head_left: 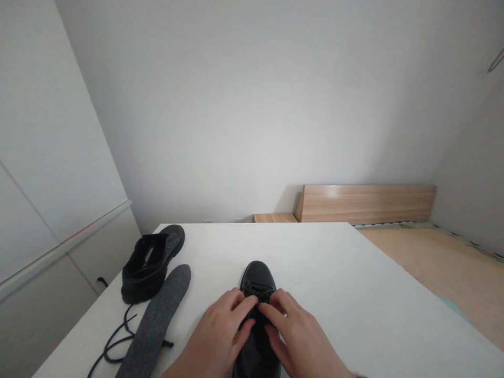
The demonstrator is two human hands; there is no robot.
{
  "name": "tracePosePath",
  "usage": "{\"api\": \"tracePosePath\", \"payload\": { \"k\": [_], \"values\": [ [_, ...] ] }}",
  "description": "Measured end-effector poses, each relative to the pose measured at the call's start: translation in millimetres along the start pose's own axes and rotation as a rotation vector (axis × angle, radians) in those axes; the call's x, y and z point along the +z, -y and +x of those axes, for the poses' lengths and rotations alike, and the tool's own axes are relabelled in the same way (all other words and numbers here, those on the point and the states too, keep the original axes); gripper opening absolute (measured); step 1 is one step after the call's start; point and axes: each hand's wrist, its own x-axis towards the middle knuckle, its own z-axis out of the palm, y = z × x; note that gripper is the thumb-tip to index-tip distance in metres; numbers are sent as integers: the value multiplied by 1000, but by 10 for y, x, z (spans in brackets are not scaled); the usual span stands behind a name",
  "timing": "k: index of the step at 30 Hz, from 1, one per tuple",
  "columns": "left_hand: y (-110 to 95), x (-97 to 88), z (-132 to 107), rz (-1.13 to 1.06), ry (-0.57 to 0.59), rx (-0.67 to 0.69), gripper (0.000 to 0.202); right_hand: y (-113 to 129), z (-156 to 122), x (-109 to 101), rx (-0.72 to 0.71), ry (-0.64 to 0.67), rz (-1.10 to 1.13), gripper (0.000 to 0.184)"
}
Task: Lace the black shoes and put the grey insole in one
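Observation:
A black lace-up shoe [258, 273] lies in front of me, its toe pointing away. My left hand [226, 320] is over the shoe's left side, fingers curled and closed at the black shoelace [255, 287]. From the right side, my right hand [293, 325] meets it, thumb and fingers pinched at the same lacing. The fingertips of both hands nearly touch above the tongue. They cover the upper eyelets and the lace ends between them.
A second black shoe [151, 260], seemingly without its lace, stands at the left edge of the white table [334, 278]. Beside it lie a dark grey insole [159, 315] and a loose black shoelace [114, 344], partly under the insole. A wooden headboard [368, 203] stands beyond, right.

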Motion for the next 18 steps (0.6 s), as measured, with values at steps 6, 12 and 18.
{"api": "tracePosePath", "payload": {
  "k": [6,12,18],
  "values": [
    [-192,-136,157,213,232,-138,33,96,91,38,75,-9,-186,36],
    [-275,-292,231,41,67,-89,24,63,110,-10,70,-128,-46,25],
    [-309,-566,327,-574,-205,-67,19,135,138,-277,13,-510,607,15]
  ]
}}
